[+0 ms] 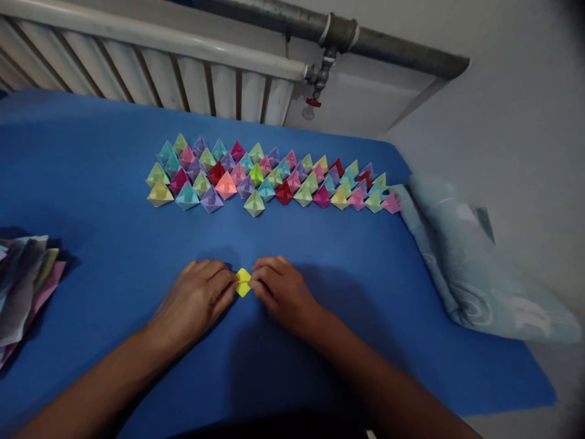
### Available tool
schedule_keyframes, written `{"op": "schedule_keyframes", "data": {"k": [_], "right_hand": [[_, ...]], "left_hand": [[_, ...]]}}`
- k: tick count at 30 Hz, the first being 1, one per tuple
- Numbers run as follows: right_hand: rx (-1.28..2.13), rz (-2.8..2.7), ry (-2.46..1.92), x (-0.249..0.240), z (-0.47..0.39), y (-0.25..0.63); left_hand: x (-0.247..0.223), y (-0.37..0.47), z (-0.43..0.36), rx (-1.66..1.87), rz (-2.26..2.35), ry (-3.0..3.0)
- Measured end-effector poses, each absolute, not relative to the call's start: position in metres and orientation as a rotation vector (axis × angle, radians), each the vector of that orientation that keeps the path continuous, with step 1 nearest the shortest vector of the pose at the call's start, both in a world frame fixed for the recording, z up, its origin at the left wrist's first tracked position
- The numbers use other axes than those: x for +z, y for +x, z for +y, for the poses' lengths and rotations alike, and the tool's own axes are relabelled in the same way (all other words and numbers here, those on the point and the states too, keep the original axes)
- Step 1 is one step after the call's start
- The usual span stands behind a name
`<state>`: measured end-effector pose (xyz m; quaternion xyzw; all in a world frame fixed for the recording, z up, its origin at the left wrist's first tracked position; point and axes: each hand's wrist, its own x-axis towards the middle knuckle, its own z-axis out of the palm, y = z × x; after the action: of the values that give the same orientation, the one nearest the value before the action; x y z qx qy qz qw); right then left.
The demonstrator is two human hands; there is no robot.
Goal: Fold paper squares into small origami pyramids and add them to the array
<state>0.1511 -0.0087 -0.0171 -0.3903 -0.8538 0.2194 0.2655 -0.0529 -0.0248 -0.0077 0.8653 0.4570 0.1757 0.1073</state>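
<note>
- Broad flat blue surface (137,244), carrying everything below.
- White ribbed metal radiator (150,46), beyond the far edge.
- Folded pale blue-green patterned blanket (461,262), lying along the right edge.
- Multicoloured folded paper boats (283,192), in close rows towards the far edge.
- Left hand (189,299): grip closed, fingertips pinching the yellow paper's left side.
- Right hand (286,291): grip likewise closed, on its right side.
- Loose stack of coloured paper sheets (25,292), well left of the hands.
- Small bright-yellow folded paper (244,283), between both hands, nearer me than the boats.
</note>
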Motion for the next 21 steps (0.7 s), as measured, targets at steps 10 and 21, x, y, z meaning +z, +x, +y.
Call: {"op": "schedule_keyframes", "data": {"k": [10,21], "right_hand": [[0.71,-2.321,-1.294,-0.007,-0.003,0.141],[0.834,-2.291,-1.393,0.004,0.006,0.136]], "left_hand": [[-0.001,-0.043,-0.023,0.387,1.557,2.328],[0.004,-0.044,-0.014,0.324,1.548,2.144]]}}
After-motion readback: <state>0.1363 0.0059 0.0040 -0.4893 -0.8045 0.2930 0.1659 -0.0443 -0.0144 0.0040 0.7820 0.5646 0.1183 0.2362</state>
